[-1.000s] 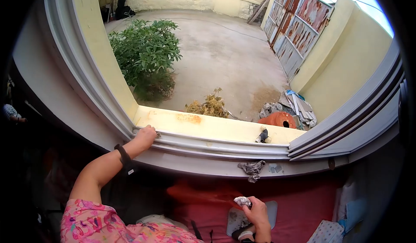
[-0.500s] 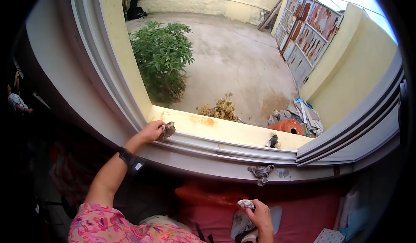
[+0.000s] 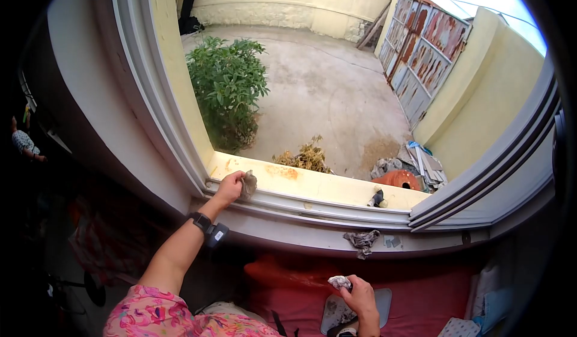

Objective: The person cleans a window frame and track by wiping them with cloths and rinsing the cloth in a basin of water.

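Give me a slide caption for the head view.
Left hand holding a crumpled grey-brown cloth by a ridged white window track; right hand gripping a grey-and-white wad.

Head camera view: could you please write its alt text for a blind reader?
A person's left hand holds a greyish rag at a window track; the right hand holds a crumpled wad. Outside stand a leafy bush and a rusty gate.

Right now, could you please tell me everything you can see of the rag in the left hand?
The rag is a crumpled piece of what looks like thin cloth, dull grey-brown and dirty-looking. The grip of the left hand hides part of it; the rest sticks out, bunched and creased. It is at the window track, near the opening's lower left corner; whether rag and track touch, I cannot tell.
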The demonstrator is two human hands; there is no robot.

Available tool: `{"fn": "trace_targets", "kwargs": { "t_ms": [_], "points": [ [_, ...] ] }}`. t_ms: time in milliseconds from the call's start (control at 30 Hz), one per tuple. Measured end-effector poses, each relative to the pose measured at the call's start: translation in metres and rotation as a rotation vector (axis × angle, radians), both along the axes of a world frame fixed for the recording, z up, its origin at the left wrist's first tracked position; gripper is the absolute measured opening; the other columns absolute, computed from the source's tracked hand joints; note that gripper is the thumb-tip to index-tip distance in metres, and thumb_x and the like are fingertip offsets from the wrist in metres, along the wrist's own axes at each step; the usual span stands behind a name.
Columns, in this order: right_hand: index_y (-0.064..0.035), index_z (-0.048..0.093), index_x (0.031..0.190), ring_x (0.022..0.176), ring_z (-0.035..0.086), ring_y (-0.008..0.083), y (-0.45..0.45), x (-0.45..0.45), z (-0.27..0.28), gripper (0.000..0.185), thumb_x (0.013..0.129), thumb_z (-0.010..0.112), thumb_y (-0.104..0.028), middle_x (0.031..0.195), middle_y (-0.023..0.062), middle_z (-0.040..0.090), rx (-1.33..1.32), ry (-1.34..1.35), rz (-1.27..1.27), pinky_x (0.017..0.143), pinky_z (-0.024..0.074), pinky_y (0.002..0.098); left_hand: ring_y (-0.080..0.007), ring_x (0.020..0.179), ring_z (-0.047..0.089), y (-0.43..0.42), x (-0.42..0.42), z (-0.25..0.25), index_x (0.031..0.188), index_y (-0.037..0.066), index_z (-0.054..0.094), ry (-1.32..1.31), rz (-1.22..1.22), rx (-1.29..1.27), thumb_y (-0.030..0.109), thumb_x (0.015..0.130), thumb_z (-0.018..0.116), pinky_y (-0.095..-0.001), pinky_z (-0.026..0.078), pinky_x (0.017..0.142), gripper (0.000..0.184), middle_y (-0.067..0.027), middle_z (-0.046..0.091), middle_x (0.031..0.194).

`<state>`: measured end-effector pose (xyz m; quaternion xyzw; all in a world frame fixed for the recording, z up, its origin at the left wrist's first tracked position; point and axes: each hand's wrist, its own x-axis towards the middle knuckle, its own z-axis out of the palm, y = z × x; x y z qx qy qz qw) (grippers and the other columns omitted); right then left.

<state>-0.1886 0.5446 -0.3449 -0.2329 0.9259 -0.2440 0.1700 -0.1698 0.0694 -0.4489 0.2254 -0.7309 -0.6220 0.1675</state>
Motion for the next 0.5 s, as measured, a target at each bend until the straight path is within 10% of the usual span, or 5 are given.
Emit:
{"fn": "trace_targets", "kwargs": {
  "t_ms": [67,500],
  "points": [
    [-0.0034,0.061,0.091,0.083,0.061,0.0348,0.001,-0.001,-0.002,0.025,0.072,0.065,-0.018,0.086,0.0167,0.063,-0.001,0.014,0.0,0.073,0.0487,0.0402,-0.0272,0.071,0.058,0.005,0.002,0.003,0.092,0.004,0.063,-0.068,0.179,-0.811,-0.003,0.078,0.046,-0.0334,0.047,0.068,0.024,-0.0108,0.06,0.073],
    [-0.0036,0.061,0.091,0.082,0.061,0.0349,0.012,0.002,0.0,0.025,0.073,0.065,-0.02,0.085,0.0162,0.063,0.0,0.03,-0.006,0.072,0.0485,0.041,-0.034,0.102,0.052,-0.004,0.048,0.053,0.094,-0.001,0.056,-0.177,-0.317,-1.088,-0.002,0.07,0.055,-0.0396,0.045,0.087,0.024,-0.0147,0.054,0.108]
  ]
}}
